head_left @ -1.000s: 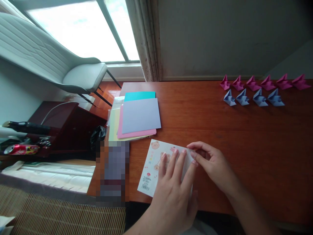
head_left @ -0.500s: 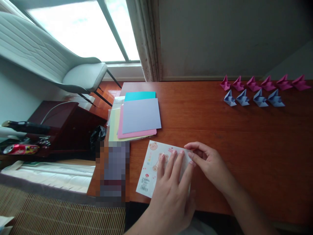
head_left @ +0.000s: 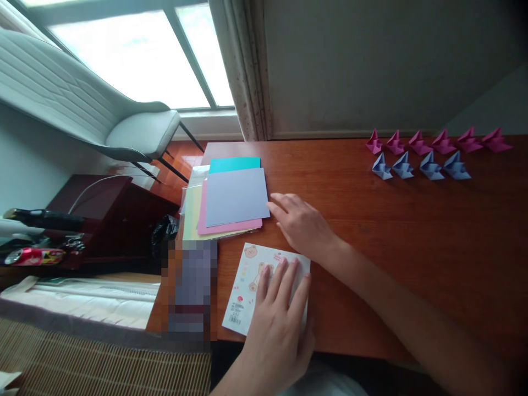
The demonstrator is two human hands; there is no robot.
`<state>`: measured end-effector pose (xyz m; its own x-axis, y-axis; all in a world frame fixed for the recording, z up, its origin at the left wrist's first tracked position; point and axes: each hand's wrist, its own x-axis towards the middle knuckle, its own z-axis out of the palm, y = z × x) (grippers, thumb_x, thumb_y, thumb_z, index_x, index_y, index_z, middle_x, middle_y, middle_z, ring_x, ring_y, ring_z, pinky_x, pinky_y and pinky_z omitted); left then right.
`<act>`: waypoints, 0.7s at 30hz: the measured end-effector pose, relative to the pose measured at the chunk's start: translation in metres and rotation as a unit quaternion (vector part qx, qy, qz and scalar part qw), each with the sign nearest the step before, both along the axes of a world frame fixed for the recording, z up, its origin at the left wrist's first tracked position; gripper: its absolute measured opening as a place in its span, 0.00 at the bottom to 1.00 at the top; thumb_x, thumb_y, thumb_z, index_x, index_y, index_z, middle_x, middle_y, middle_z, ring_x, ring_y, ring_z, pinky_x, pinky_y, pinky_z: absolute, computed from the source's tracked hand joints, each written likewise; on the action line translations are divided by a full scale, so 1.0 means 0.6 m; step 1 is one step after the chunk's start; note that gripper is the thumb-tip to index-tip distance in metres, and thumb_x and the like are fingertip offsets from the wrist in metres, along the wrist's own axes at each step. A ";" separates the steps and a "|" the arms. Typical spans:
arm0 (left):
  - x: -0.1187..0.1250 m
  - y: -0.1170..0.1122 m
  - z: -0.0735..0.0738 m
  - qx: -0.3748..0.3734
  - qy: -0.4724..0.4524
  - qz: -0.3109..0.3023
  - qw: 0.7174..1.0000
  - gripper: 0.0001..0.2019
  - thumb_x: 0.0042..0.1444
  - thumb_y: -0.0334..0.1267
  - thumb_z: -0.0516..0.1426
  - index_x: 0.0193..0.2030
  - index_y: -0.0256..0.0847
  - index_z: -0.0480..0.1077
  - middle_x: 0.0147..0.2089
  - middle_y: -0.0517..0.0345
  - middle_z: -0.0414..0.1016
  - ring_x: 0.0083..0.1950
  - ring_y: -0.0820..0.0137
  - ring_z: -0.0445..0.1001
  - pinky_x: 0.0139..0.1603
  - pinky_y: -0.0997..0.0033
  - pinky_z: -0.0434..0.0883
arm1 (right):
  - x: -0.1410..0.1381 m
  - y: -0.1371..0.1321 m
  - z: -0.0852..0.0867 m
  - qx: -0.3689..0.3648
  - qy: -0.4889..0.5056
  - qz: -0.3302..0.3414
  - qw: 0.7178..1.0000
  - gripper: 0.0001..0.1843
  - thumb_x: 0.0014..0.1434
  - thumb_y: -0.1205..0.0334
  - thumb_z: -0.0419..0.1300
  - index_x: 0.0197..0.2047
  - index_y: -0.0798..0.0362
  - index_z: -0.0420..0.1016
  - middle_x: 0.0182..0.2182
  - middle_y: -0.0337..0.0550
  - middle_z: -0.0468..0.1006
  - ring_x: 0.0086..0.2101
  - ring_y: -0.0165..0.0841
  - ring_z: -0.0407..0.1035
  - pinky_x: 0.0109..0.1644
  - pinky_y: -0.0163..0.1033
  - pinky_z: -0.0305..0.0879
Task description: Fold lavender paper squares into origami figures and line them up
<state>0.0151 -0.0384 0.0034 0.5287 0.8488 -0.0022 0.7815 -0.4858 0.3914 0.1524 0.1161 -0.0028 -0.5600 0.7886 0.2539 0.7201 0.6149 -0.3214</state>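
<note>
My left hand (head_left: 280, 313) lies with spread fingers on a white card printed with bears (head_left: 237, 294), which has a barcode at its lower left corner. The hand covers much of the card's right half. Farther up the table, my right hand (head_left: 303, 223) is stretched toward a lavender sheet of paper (head_left: 237, 198). Its fingertips are at the sheet's right edge; I cannot tell whether they touch it. The lavender sheet lies on top of pink paper (head_left: 231, 225), pale yellow paper (head_left: 192, 212) and turquoise paper (head_left: 235, 163).
At the table's far right stand a row of several pink folded paper figures (head_left: 421, 145) and a row of several light blue ones (head_left: 431, 168). A blurred-out object (head_left: 192, 286) lies left of the card. Beyond the table's left edge is a pale chair (head_left: 142, 132).
My right hand has left the card's upper right corner and moved up and left to the paper stack. The card has shifted slightly left in view, with my left hand still on it.
</note>
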 end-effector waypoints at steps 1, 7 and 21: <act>-0.002 0.000 0.002 0.003 0.003 -0.007 1.000 0.34 0.62 0.36 0.55 0.74 0.35 0.53 0.78 0.40 0.45 0.79 0.46 0.42 0.73 0.33 0.49 | -0.013 0.015 -0.001 0.033 -0.028 0.039 0.998 0.22 0.67 0.75 0.50 0.62 0.57 0.68 0.66 0.59 0.66 0.62 0.48 0.62 0.56 0.50 0.67; -0.046 -0.005 0.011 0.057 0.055 -0.113 0.990 0.49 0.55 0.68 0.57 0.75 0.38 0.53 0.77 0.35 0.51 0.77 0.40 0.46 0.72 0.33 0.50 | -0.048 0.058 -0.009 0.088 -0.116 0.139 0.979 0.13 0.70 0.73 0.49 0.50 0.59 0.74 0.52 0.58 0.78 0.52 0.44 0.71 0.52 0.46 0.64; -0.107 -0.040 0.020 0.188 0.059 -0.191 0.962 0.19 0.65 0.30 0.53 0.61 0.43 0.73 0.65 0.50 0.73 0.70 0.57 0.67 0.70 0.55 0.66 | 0.000 0.029 0.005 0.097 -0.056 0.078 0.991 0.16 0.67 0.76 0.52 0.34 0.53 0.78 0.34 0.43 0.82 0.36 0.35 0.73 0.37 0.40 0.57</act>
<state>-0.0488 -0.0623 0.0152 0.8172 0.5451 0.1874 0.5459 -0.8363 0.0520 0.1525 0.1334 0.0001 -0.7041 0.6328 0.3220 0.6362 0.7637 -0.1097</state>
